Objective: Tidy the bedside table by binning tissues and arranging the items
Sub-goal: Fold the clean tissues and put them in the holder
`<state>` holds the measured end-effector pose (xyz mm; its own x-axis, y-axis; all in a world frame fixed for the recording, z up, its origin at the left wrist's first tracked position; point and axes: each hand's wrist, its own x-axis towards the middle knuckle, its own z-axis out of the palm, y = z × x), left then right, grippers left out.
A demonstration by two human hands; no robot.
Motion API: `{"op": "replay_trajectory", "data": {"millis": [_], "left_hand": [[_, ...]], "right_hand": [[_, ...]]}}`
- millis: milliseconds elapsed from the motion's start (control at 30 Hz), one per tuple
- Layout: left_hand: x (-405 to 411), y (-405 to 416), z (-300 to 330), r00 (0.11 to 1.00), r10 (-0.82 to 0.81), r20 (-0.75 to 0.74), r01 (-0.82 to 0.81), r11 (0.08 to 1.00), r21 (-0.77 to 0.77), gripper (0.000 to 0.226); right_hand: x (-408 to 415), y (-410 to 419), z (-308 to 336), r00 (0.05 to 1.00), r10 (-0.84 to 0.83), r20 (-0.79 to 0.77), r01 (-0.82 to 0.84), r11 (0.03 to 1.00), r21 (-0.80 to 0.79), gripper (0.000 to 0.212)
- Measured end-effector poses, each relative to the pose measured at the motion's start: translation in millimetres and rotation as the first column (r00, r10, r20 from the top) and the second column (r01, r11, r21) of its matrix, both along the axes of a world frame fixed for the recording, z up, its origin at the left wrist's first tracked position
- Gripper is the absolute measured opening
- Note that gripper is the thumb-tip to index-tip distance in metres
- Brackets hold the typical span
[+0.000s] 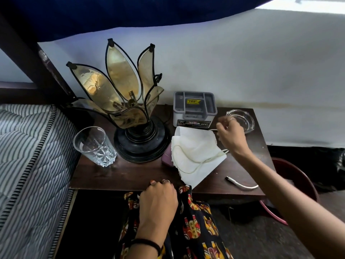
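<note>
My right hand [230,136] is up over the back right part of the dark tabletop [130,174]. Its fingers are pinched together on a thin white cable [197,161]. The cable loops down across the white tissues [196,156] and runs off to the right side, where its plug end [228,178] lies flat on the wood near the front edge.

The tissues lie in a flat pile in the middle right of the tabletop, just in front of a small grey box [194,109] with a yellow sticker. One corner of the pile hangs over the front edge. A dark purple thing [167,157] peeks out from under the left side of the pile, and I cannot tell what it is.

My left hand [158,200] rests at the front edge of the tabletop with the fingers curled in. I cannot tell if it holds anything.

A clear glass dish [244,118] sits just behind my right hand. A flower-shaped lamp [127,101] stands at the back left, and a tall empty glass [95,146] stands just beside its round black base. A striped mattress [24,156] is on the left, next to the tabletop.
</note>
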<state>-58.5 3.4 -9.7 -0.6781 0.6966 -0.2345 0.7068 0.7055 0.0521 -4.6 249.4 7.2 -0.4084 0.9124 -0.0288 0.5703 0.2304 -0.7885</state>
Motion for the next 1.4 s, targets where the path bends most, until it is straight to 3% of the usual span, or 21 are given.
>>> {"op": "replay_trajectory", "data": {"millis": [133,367,600,867,1033,1200,1400], "left_hand": [[0,0,-3,0.999,-0.010,-0.036,0.010,1.000,0.017,0.032],[1,-1,-3,0.997,-0.024,-0.076,0.025,1.000,0.017,0.031],[2,-2,-2,0.995,-0.026,-0.096,0.027,1.000,0.013,0.031],[2,-1,-2,0.993,-0.045,-0.105,0.048,0.999,0.025,0.031],[-1,0,-1,0.996,-0.030,-0.089,0.033,0.999,0.025,0.030],[-2,-1,-2,0.997,-0.023,-0.076,0.026,0.999,0.031,0.029],[-1,-1,-1,0.996,-0.024,-0.082,0.027,0.999,0.032,0.029]], "right_hand": [[33,-39,-12,0.989,0.145,0.018,-0.146,0.987,0.062,0.016],[82,-30,-20,0.981,0.075,0.178,-0.097,0.988,0.117,0.021],[71,-34,-19,0.931,0.272,0.243,-0.314,0.937,0.154,0.027],[4,-20,2,0.768,0.540,0.346,-0.589,0.806,0.050,0.065],[-31,-8,8,0.604,0.663,0.443,-0.699,0.707,-0.107,0.076],[-46,-4,11,0.607,0.703,0.371,-0.723,0.682,-0.109,0.064],[-52,-9,9,0.506,0.682,0.529,-0.765,0.637,-0.089,0.046]]}}
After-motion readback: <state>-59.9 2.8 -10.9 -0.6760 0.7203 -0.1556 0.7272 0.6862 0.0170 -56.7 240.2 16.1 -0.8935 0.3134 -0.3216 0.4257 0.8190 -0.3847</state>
